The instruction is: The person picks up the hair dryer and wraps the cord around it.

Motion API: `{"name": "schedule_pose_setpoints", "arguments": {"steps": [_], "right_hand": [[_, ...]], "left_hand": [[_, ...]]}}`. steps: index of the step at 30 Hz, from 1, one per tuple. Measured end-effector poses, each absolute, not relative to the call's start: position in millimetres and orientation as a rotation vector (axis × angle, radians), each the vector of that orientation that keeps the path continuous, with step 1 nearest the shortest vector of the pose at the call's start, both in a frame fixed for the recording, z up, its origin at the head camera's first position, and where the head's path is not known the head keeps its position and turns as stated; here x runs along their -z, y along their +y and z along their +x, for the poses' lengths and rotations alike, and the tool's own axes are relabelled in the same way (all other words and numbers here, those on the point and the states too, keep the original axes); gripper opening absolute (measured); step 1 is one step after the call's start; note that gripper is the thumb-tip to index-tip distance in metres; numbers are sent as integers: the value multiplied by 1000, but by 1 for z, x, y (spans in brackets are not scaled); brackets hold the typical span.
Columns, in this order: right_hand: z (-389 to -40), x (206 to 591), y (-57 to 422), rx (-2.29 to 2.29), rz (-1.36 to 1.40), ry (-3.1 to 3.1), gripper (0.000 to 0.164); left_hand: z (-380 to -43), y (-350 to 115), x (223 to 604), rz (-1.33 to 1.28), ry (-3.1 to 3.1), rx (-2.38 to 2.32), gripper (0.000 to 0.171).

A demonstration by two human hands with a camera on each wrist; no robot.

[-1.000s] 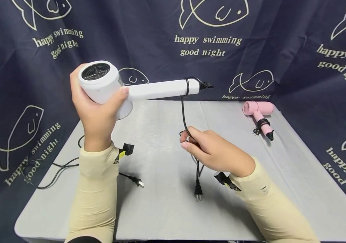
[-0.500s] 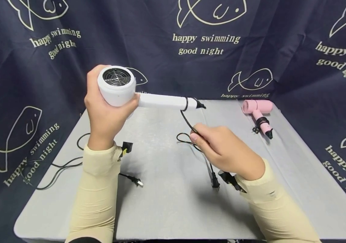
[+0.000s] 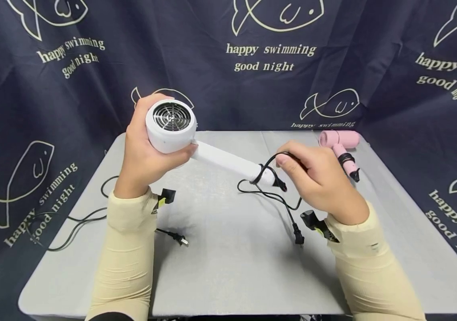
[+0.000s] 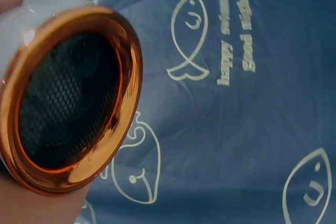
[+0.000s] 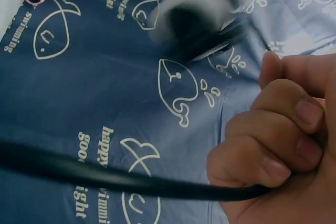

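My left hand (image 3: pixel 142 151) grips the round head of a white hair dryer (image 3: pixel 172 139), its black intake grille facing up toward me. The dryer is held above the table, and its handle slants down to the right. In the left wrist view, a copper-coloured rim (image 4: pixel 131 72) surrounds the mesh outlet. A black cord (image 3: pixel 266 195) loops round the handle's end. My right hand (image 3: pixel 322 178) pinches that cord just right of the handle tip. Below it dangles the two-pin plug (image 3: pixel 298 235). The right wrist view has the cord (image 5: pixel 105 179) running into curled fingers.
At the back right of the grey table (image 3: pixel 228 276) lies a pink hair dryer (image 3: pixel 340 139) with its black cord wound round the handle. Another black cord (image 3: pixel 80 225) lies at the left, its plug (image 3: pixel 180 240) beside my left forearm. A dark fish-print curtain (image 3: pixel 196 44) encloses the table.
The white dryer has moved right and its handle has swung downward. My right hand has shifted right and up, bringing the cord round the handle's end.
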State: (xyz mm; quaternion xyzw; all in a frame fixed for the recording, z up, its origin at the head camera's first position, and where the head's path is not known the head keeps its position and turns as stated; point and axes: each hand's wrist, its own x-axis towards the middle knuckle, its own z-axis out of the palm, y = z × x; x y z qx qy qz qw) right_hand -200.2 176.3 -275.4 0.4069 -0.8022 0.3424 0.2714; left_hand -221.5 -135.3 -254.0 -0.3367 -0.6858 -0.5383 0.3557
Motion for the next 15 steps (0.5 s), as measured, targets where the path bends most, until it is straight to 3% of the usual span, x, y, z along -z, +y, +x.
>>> {"name": "schedule_pose_setpoints", "arguments": {"steps": [9, 15], "right_hand": [[-198, 268, 166, -1119, 1090, -2219, 10], [-222, 291, 173, -1173, 1130, -2306, 18]], "left_hand": [[-218, -138, 251, -940, -1690, 1579, 72], [-215, -139, 250, -851, -1652, 1586, 73]]}}
